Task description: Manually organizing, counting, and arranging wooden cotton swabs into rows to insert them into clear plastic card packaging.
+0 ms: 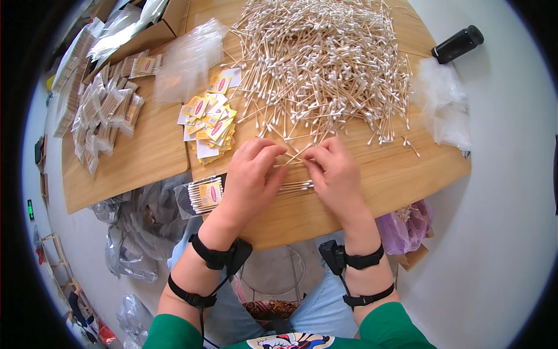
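Observation:
Close together at the table's near edge, both my hands work over a few cotton swabs that lie crossed between the fingertips. My left hand is curled, with its thumb and fingers closed around swab ends. A pinch of my right hand meets the other ends of these swabs. Below the fingers, several more swabs lie side by side on the wood, partly hidden by my left hand. Left of that hand is a clear pack of swabs with a yellow card. A large heap of loose swabs covers the table beyond.
Yellow-and-white cards are piled left of the heap, near flat clear bags. Filled swab packs and a cardboard box stand farther left. At right are a black bottle and crumpled clear plastic; a purple bag sits below.

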`<act>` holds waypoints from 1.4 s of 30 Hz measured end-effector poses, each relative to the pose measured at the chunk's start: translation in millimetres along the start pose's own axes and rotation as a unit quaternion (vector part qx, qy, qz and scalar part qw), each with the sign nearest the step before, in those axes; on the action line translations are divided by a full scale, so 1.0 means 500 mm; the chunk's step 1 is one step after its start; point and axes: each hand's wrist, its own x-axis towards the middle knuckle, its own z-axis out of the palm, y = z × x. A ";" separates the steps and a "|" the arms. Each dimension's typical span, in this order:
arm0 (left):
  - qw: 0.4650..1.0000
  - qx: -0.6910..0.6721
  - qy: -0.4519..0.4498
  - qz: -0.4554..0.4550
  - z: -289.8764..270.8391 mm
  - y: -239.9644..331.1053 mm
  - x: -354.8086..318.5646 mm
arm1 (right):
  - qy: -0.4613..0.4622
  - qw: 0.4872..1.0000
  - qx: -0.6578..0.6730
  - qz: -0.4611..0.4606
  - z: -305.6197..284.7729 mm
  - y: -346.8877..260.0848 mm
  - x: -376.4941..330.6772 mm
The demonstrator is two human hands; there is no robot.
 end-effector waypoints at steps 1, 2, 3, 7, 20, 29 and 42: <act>0.999 0.020 -0.017 0.027 0.005 -0.009 0.000 | 0.012 1.000 0.009 0.022 -0.001 0.007 0.000; 0.999 0.020 -0.016 0.025 0.006 -0.009 0.000 | 0.023 0.999 0.017 0.045 -0.003 0.013 0.000; 0.998 0.046 -0.025 0.035 0.009 -0.007 0.001 | 0.021 0.999 0.016 0.044 -0.006 0.019 0.000; 0.997 0.070 -0.018 0.040 0.017 -0.017 0.001 | 0.090 0.993 -0.047 0.063 -0.011 0.031 0.003; 0.997 0.065 -0.010 0.029 -0.006 -0.025 0.005 | 0.009 0.998 -0.057 -0.007 -0.023 0.015 0.003; 0.998 -0.016 -0.051 -0.045 -0.017 -0.008 -0.006 | -0.020 0.995 -0.080 -0.062 -0.009 -0.011 0.006; 0.994 0.032 -0.098 0.034 -0.018 -0.013 -0.007 | 0.026 0.995 -0.095 0.013 -0.038 0.025 0.010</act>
